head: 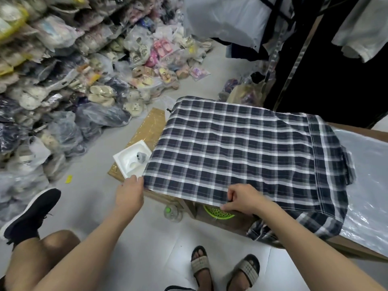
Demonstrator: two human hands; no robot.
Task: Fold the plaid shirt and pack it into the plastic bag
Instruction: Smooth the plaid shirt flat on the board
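A dark blue and white plaid shirt (241, 152) lies spread back-up over a brown cardboard surface (357, 248), its collar end to the right. My left hand (130, 192) pinches the shirt's near left corner. My right hand (243, 199) grips the near hem farther right, fingers curled on the fabric. A clear plastic bag (369, 181) lies flat on the surface at the right, partly under the shirt's collar end. A sleeve hangs off the near edge.
Heaps of bagged shoes and clothes (63, 80) fill the left and back. A white foam tray (131, 159) sits on a flat cardboard box (147, 131). A plastic bottle (172, 213) and green basket (216, 213) stand below the shirt. Another person's sandalled feet (224, 267) are near.
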